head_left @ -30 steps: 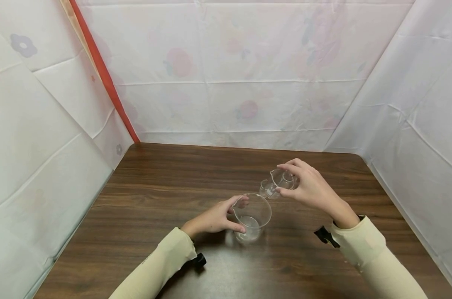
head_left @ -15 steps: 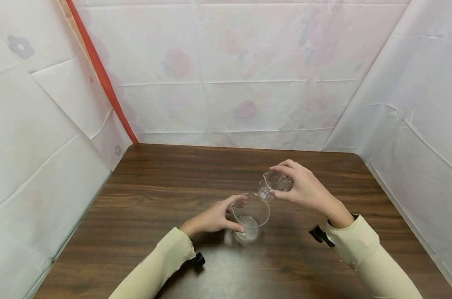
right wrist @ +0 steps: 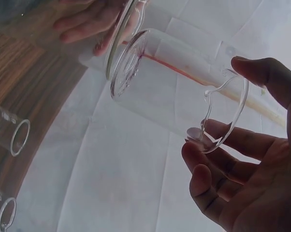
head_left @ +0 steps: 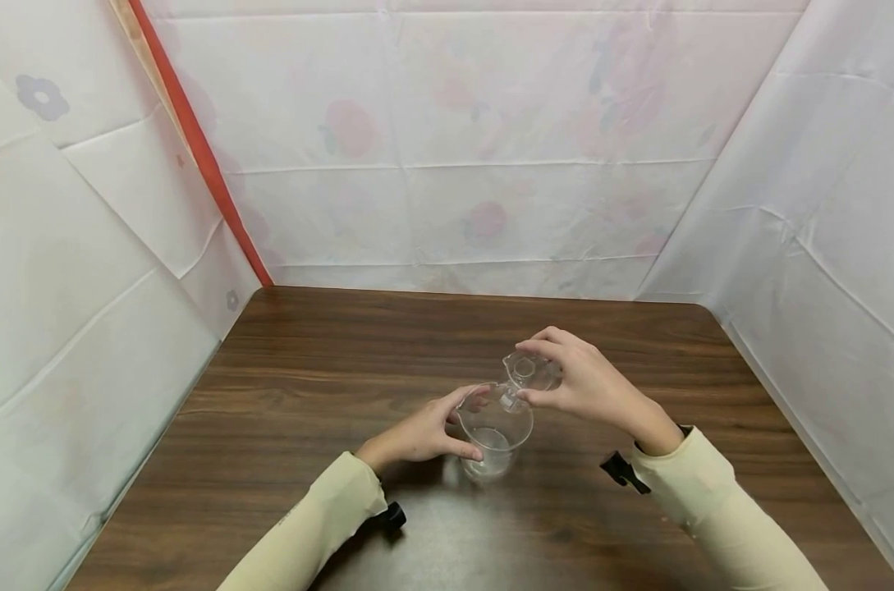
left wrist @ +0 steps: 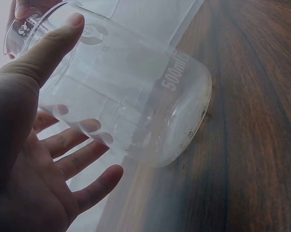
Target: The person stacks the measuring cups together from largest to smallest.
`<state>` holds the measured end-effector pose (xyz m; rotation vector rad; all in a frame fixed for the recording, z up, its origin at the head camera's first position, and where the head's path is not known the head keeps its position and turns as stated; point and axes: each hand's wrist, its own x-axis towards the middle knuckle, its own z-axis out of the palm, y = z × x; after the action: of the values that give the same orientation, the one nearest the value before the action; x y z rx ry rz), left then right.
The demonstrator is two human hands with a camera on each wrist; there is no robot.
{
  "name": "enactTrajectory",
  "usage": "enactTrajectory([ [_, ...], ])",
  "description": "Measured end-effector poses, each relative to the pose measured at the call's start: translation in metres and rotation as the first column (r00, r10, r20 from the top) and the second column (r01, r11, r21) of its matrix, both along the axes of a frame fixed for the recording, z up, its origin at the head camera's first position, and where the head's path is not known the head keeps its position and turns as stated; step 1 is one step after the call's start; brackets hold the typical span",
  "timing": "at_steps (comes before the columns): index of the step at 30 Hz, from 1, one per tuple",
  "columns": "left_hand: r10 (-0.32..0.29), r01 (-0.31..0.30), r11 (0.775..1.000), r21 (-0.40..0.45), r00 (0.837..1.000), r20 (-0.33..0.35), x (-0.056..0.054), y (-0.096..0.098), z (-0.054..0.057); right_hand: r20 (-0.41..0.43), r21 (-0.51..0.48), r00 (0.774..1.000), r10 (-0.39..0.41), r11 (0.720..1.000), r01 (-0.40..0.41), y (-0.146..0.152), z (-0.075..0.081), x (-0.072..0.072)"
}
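A large clear glass beaker (left wrist: 150, 82) marked 500ml stands upright on the table, its base on the wood. My left hand (head_left: 424, 431) holds it from the left, thumb on the near side and fingers round the far side. Above its right rim is a smaller clear beaker (right wrist: 174, 92). My right hand (head_left: 590, 382) grips this one near its rim between thumb and fingers, as the right wrist view shows. Its base meets the large beaker's rim in that view; whether it reaches inside I cannot tell.
Two small glass beakers, an upper one (right wrist: 12, 130) and a lower one (right wrist: 6, 215), appear at the left edge of the right wrist view. The brown wood-grain table (head_left: 306, 361) is bounded by pale patterned sheets (head_left: 417, 148) at the back and sides.
My right hand has moved left and slightly nearer with the smaller beaker, bringing it to the large beaker's rim. The left hand and the large beaker have stayed nearly still.
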<state>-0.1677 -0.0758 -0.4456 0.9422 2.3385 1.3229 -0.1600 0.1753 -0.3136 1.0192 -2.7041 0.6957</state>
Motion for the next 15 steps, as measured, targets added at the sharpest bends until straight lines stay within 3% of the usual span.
enactTrajectory([
  [15,0.033,-0.032,0.999,-0.040,0.999,0.019,0.001,-0.002,0.002,0.011,0.040,0.996,0.084,0.996,-0.084,-0.015,-0.007,0.003],
])
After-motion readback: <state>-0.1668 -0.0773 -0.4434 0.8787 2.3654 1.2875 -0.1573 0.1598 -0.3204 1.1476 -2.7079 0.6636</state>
